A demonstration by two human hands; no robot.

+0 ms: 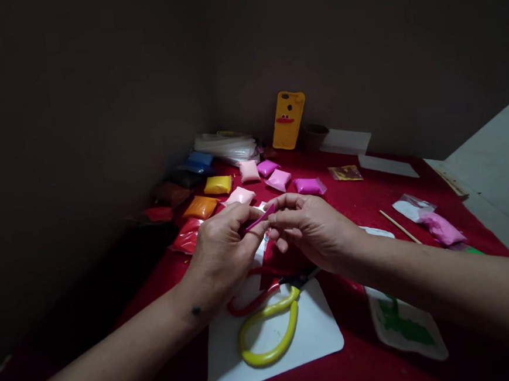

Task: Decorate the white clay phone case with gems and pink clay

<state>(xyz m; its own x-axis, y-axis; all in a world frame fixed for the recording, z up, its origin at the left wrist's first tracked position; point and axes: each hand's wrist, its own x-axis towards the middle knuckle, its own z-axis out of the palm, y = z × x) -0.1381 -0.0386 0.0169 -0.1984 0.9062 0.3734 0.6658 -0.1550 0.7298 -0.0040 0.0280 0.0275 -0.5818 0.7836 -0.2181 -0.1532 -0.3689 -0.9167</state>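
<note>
Both my hands meet above a red-covered table (356,200). My left hand (224,248) pinches a thin magenta strip of clay (260,217) between thumb and fingers. My right hand (305,224) closes its fingertips on the strip's other end. Below the hands lies a pair of scissors with a yellow and a red handle (269,324), resting on a white board (293,346).
Several small packets of coloured clay (219,185) lie at the back left, pink ones (309,186) further right. A yellow phone case (288,120) leans on the wall. At the right are a pink clay bag (442,228), a wooden stick (401,227) and a green-smeared white board (406,325).
</note>
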